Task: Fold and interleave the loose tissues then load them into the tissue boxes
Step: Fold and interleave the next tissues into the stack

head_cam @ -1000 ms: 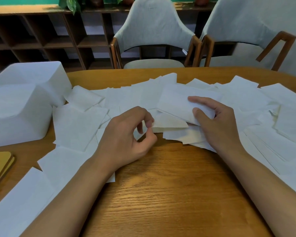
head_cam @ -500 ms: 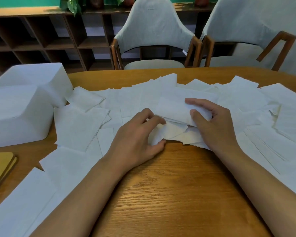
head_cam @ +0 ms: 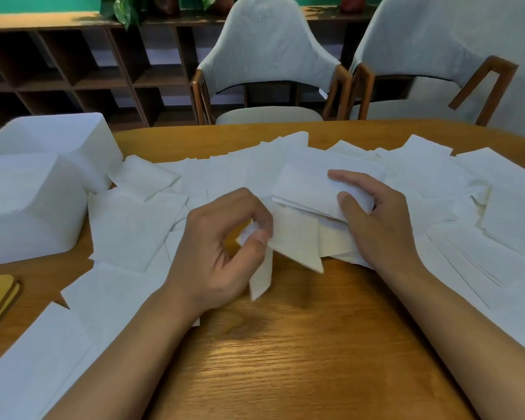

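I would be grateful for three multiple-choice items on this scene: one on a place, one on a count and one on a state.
1. Where on the table do the tissue boxes stand? A. Left side. B. Right side. C. Near edge, between the arms.
2. How many chairs stand beyond the table? A. One. B. Two. C. Four.
3. What is the left hand doing? A. Lying flat on bare wood. B. Gripping a box. C. Pinching a tissue.
Answers: 1 A, both white boxes sit at the left; 2 B, two pale chair backs show side by side; 3 C, its thumb and fingers pinch a tissue's edge, while the right hand grips the folded stack.
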`<state>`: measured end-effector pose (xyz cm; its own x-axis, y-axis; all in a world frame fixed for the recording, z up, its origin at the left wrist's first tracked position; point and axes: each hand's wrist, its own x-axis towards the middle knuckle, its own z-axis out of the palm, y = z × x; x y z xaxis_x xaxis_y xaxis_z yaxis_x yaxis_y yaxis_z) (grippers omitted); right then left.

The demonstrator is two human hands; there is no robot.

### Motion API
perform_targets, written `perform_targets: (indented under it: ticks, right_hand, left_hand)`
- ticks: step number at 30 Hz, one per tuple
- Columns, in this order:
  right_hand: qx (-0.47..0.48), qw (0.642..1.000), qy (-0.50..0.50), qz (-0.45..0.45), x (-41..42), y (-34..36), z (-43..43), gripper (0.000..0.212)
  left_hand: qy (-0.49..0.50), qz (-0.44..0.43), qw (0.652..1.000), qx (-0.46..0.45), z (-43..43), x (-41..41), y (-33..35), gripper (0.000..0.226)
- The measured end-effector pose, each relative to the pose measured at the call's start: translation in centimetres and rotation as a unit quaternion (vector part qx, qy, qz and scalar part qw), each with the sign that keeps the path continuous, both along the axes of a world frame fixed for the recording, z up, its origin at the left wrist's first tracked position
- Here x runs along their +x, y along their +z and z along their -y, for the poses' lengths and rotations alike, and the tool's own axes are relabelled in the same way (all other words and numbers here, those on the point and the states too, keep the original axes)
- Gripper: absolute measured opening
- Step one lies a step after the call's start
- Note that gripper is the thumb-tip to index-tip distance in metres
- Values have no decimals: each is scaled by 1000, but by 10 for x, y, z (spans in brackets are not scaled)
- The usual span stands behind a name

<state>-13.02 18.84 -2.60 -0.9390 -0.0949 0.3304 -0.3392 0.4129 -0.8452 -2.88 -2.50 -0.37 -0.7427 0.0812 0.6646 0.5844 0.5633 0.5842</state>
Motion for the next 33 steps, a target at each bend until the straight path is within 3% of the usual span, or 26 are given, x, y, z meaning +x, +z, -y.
perform_targets:
  ticks: [6,8,10,12,15,17,20,26,29,33]
  right_hand:
    - [-23,999,41,17,4,6,2,23]
    - [-44,992,110,54,8,11,3,45]
    - [-124,965,189,135,13,13,5,66]
    - [-149,953,200,173,15,15,7,67]
    - [-110,975,148,123,17,11,10,31]
    - [-123,974,138,131,17,9,11,22]
    - [-119,972,154,129,15,7,10,28]
    - [-28,983,169,70,22,7,14,60]
    - [-41,981,177,64,25,8,17,72]
    - [-22,985,167,39,26,7,18,71]
  left_hand:
    - [-58,57,979,186,4,-1,12,16]
    - [-35,84,977,191,8,-3,10,16]
    - [6,106,978,178,9,-5,6,16]
    - [50,124,977,167,7,-6,5,16]
    - [90,155,963,200,4,-8,5,12]
    - [121,175,954,212,3,-10,2,19]
    - [148,194,946,212,2,-13,-3,27]
    - [174,208,931,244,0,-15,-11,26]
    - [175,211,930,243,-3,-16,-13,26]
    - [174,198,935,238,-4,-16,-16,25]
